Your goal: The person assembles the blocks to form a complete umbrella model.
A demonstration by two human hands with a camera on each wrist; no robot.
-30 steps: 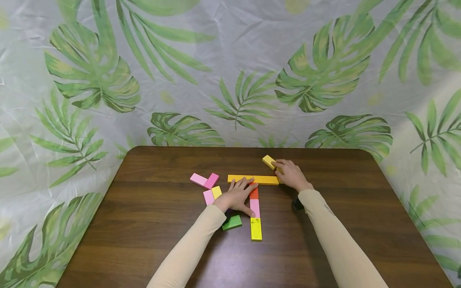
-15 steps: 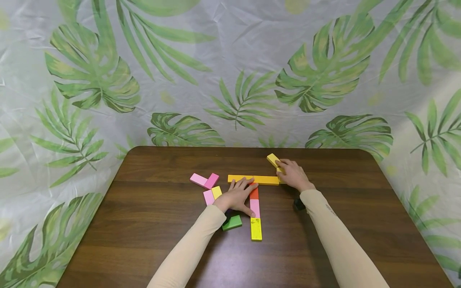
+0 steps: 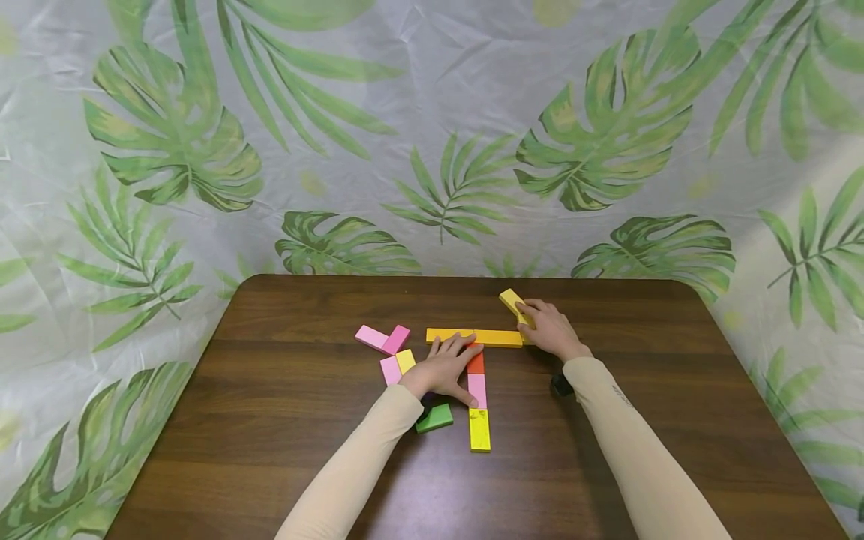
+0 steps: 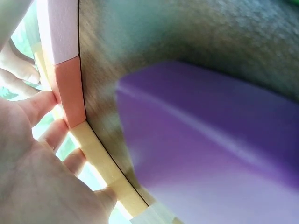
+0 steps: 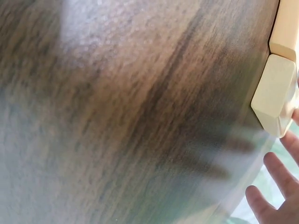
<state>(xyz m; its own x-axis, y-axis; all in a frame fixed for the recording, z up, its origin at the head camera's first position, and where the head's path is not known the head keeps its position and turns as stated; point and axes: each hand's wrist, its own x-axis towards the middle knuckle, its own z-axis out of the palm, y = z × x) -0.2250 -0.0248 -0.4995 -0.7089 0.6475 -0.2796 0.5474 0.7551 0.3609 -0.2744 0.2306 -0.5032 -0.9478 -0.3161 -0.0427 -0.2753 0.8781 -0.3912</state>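
In the head view, my left hand (image 3: 442, 373) lies with fingers spread over a T-like layout of flat blocks. Its fingertips touch the orange blocks (image 3: 498, 338) of the top bar and the red block (image 3: 475, 361); the thumb reaches the pink block (image 3: 477, 390). A yellow block (image 3: 480, 430) ends the stem. My right hand (image 3: 550, 330) touches light yellow blocks (image 3: 511, 299) angled off the bar's right end, partly hidden under it. In the right wrist view, its fingers (image 5: 279, 172) are extended beside a pale yellow block (image 5: 274, 86); the thumb is unclear.
Left of the layout lie a pink block (image 3: 371, 337), a magenta block (image 3: 396, 339), another yellow block (image 3: 406, 361) and a green block (image 3: 434, 418). A purple block (image 4: 210, 135) looms close in the left wrist view. A leaf-print cloth (image 3: 445, 112) hangs behind the table (image 3: 270, 420).
The light yellow blocks have shifted slightly right and away, with my right hand moving alongside, then stayed nearly still. My left hand has kept its place.
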